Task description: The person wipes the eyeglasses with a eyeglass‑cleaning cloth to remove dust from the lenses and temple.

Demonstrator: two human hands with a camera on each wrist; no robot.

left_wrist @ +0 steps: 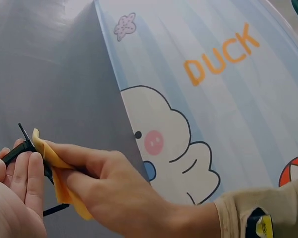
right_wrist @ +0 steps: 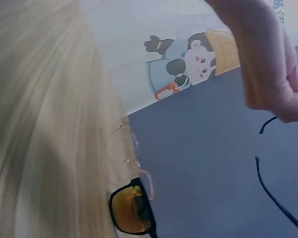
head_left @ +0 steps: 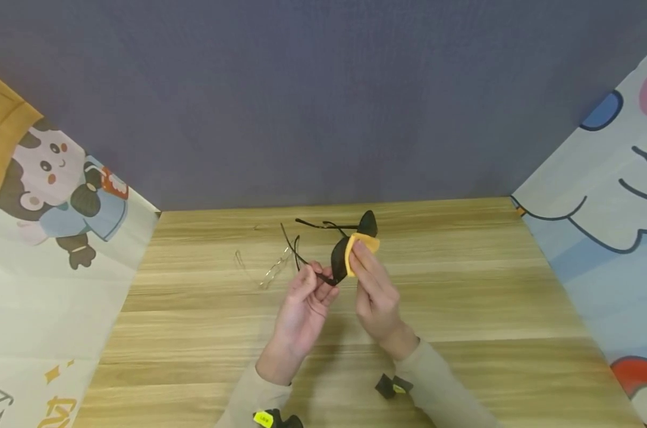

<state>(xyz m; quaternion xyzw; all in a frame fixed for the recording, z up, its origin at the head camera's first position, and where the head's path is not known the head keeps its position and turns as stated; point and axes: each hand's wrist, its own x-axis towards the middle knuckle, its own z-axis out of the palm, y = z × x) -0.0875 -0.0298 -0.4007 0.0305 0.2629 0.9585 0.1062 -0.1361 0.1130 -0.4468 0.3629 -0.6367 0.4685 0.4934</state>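
Observation:
A pair of dark sunglasses (head_left: 338, 259) is held up above the table, its arms pointing toward the back left. My left hand (head_left: 302, 312) pinches it near the hinge of one arm, between thumb and fingers. A yellow cloth (head_left: 370, 242) is folded over the lens area, and my right hand (head_left: 376, 294) grips it, pressing it against the glasses. The cloth hides part of the frame. In the left wrist view, fingers of both hands meet around the black frame (left_wrist: 16, 152) and the cloth (left_wrist: 64, 186).
Behind the hands lies a second pair of sunglasses (head_left: 367, 223), with an amber-looking lens (right_wrist: 124, 210) in the right wrist view. Thin wire-rimmed glasses (head_left: 274, 271) rest on the wooden table (head_left: 462, 285) to the left. A grey panel (head_left: 323, 107) and printed side panels enclose the table.

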